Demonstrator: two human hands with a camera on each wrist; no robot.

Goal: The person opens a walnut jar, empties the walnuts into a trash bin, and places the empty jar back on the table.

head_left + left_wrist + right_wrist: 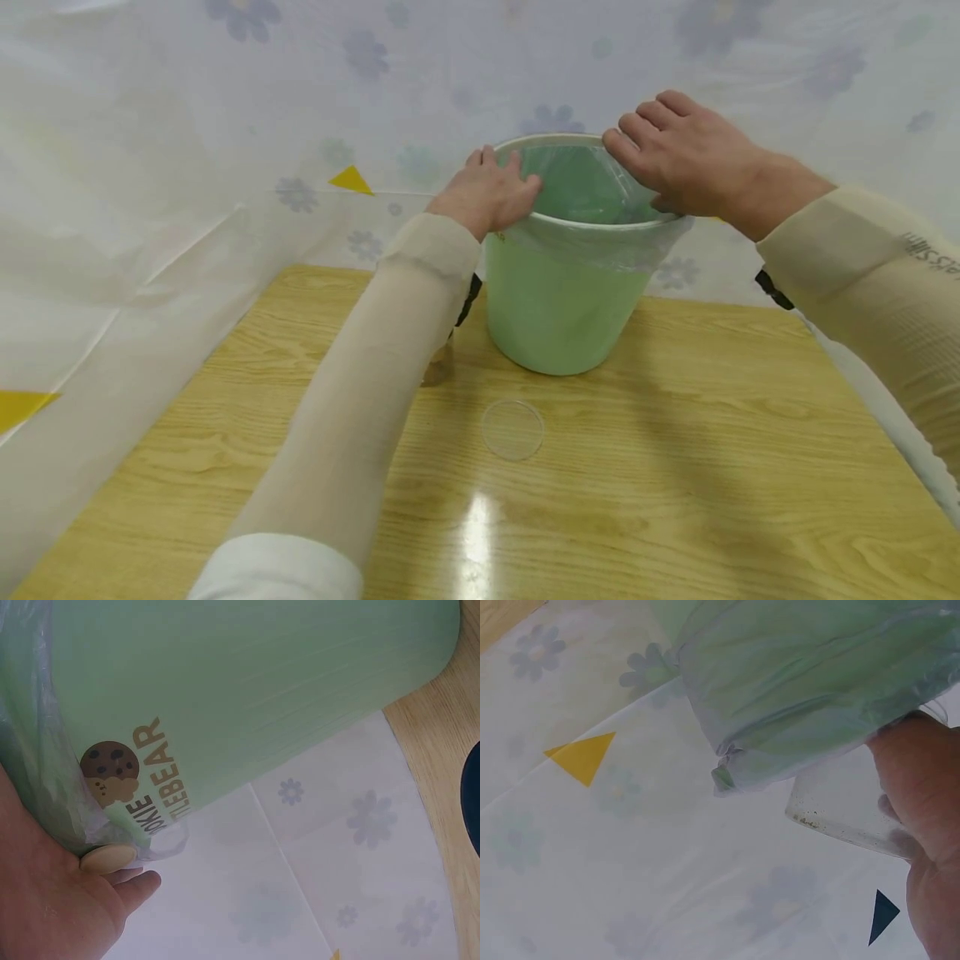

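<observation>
From the head view I see the green bin (558,308) standing at the far middle of the wooden table (675,500), lined with a thin clear bag (600,242) folded over its rim. I judge the bin light and stiff, the bag soft, slippery and easily torn; the rim is the place to hold. My left hand (487,193) lies on the near-left rim, fingers curled over the film; my right hand (678,154) covers the right rim, fingers bent downward.

The left wrist view shows the palm (52,900) against the bagged rim.

The right wrist view shows my fingers (915,780) touching the film; I cannot tell whether they pinch it.
</observation>
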